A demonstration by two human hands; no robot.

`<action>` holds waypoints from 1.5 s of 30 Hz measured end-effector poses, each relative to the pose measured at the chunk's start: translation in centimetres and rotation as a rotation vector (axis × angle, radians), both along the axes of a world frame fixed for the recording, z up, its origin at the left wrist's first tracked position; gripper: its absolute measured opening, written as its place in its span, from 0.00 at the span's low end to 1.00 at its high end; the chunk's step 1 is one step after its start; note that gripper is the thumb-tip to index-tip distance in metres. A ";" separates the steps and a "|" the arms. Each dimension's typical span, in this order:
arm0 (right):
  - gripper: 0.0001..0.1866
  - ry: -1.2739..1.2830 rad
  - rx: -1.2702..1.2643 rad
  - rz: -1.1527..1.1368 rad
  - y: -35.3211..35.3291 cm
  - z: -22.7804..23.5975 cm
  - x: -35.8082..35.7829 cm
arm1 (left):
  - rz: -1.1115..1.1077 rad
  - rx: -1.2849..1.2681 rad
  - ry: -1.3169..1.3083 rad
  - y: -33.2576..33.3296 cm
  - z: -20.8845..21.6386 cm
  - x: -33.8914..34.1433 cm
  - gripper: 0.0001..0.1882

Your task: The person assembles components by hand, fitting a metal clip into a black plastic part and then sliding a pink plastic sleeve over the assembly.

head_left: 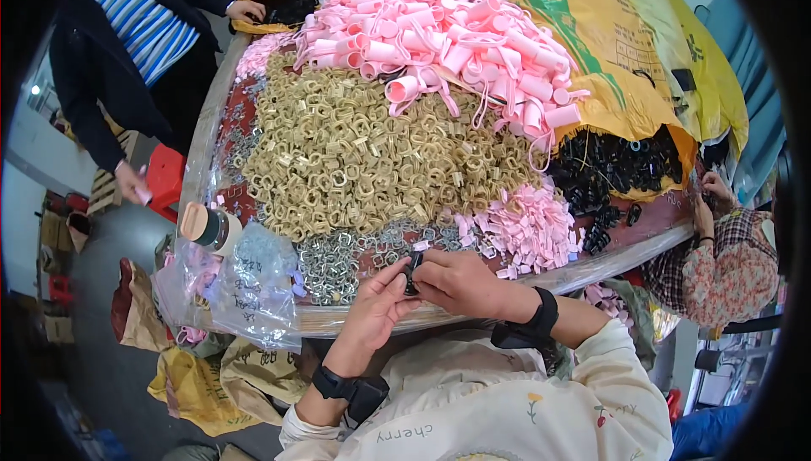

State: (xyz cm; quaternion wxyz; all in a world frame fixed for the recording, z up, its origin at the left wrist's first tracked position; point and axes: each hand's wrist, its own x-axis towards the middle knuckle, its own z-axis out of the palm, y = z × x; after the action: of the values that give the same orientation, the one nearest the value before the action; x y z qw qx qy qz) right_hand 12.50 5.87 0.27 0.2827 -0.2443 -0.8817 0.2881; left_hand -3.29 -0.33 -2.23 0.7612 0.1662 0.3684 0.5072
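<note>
Both hands meet at the table's near edge around a small black plastic part point(411, 277). My left hand point(378, 302) pinches it from the left, thumb and fingertips closed on it. From the right, my right hand point(460, 282) grips the same part; its fingers cover some of it, so its exact shape is hidden. Just beyond my hands lie loose silver metal buckles point(329, 268) and a heap of small pink plastic pieces point(534, 229). Behind those spreads a large pile of tan ring-shaped clips point(338, 152).
Pink tubes with straps point(439, 34) are heaped at the back. Black parts point(612, 165) spill from a yellow sack point(583, 38). A lidded jar point(211, 229) and a clear plastic bag point(253, 283) stand left. One person point(139, 30) stands at left; another point(726, 258) works at right.
</note>
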 end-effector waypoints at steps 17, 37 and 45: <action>0.04 -0.207 0.018 0.060 -0.2 -0.8 -2.4 | -0.053 -0.009 -0.029 -1.5 -2.2 -1.5 0.15; 0.15 -0.041 0.121 0.166 1.2 0.3 2.0 | -0.095 -0.045 -0.118 -0.5 -1.4 -0.4 0.13; 0.11 -0.531 0.208 -0.078 3.4 -4.0 3.6 | 0.087 -0.067 -0.068 -0.2 -2.2 -2.0 0.13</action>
State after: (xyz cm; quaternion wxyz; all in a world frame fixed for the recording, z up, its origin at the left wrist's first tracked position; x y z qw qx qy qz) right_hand 16.05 9.25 -3.73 0.0761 -0.3147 -0.9396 0.1112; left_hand -5.28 -0.57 -4.40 0.7556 0.1070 0.3662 0.5325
